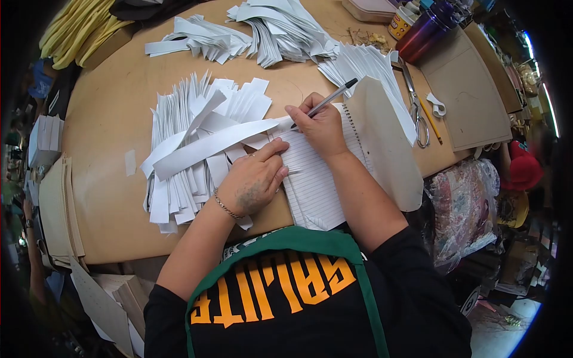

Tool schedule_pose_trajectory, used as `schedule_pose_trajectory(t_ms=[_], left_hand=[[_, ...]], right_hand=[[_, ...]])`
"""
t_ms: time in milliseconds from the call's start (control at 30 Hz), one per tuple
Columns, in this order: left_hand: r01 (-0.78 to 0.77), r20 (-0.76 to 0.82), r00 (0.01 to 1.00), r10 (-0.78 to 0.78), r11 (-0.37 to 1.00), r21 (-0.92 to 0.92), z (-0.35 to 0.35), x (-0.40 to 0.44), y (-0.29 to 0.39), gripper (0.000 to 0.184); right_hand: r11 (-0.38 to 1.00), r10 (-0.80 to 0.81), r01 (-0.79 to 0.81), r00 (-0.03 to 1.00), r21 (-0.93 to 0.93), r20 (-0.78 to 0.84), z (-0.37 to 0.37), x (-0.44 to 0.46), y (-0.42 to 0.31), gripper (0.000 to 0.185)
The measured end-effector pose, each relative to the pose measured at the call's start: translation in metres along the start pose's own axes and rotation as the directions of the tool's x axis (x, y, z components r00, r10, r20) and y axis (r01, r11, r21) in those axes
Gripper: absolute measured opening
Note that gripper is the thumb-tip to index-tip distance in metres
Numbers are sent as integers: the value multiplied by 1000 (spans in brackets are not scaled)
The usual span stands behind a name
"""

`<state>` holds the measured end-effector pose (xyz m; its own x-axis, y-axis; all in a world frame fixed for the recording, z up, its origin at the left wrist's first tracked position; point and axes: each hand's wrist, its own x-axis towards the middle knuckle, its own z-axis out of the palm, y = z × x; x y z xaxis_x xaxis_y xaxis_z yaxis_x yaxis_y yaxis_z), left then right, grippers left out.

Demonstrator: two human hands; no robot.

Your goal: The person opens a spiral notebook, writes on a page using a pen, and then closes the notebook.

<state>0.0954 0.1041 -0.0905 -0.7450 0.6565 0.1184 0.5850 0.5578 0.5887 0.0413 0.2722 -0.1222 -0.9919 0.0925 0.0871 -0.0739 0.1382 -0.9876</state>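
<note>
My right hand (322, 128) is closed around a pen (334, 98), its tip near the top left of the page. Beneath it lies an open spiral notebook (319, 188) with lined paper and its cover folded to the right. My left hand (253, 173), a bracelet at its wrist, lies at the notebook's left edge with index finger stretched out onto the page. Just above that finger, a long white strip (209, 147) lies across a heap of white strips (185, 113), one end reaching the notebook's top left corner.
More strip piles (286, 30) lie along the back of the table (107, 179). Scissors (415, 107) and a yellow pencil (431, 122) sit to the right, with a purple bottle (427, 30) behind. Yellow folded material (80, 30) stands at the far left corner.
</note>
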Motion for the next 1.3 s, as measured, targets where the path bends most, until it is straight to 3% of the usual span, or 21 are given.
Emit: schedule_pose_trajectory(t_ms=[133, 833, 1167, 1300], left_hand=[[54, 60, 997, -52, 998, -38, -3, 1, 2, 18], [43, 76, 996, -36, 995, -93, -1, 2, 0, 20], [5, 45, 999, -2, 998, -68, 1, 2, -2, 20], [-47, -6, 999, 47, 999, -7, 4, 2, -5, 19]], right_hand=[[1000, 10, -9, 999, -21, 31, 0, -1, -4, 25], [994, -44, 43, 999, -104, -1, 0, -1, 2, 24], [990, -58, 61, 998, -129, 24, -3, -3, -5, 24], [999, -21, 21, 1000, -43, -7, -2, -1, 0, 24]])
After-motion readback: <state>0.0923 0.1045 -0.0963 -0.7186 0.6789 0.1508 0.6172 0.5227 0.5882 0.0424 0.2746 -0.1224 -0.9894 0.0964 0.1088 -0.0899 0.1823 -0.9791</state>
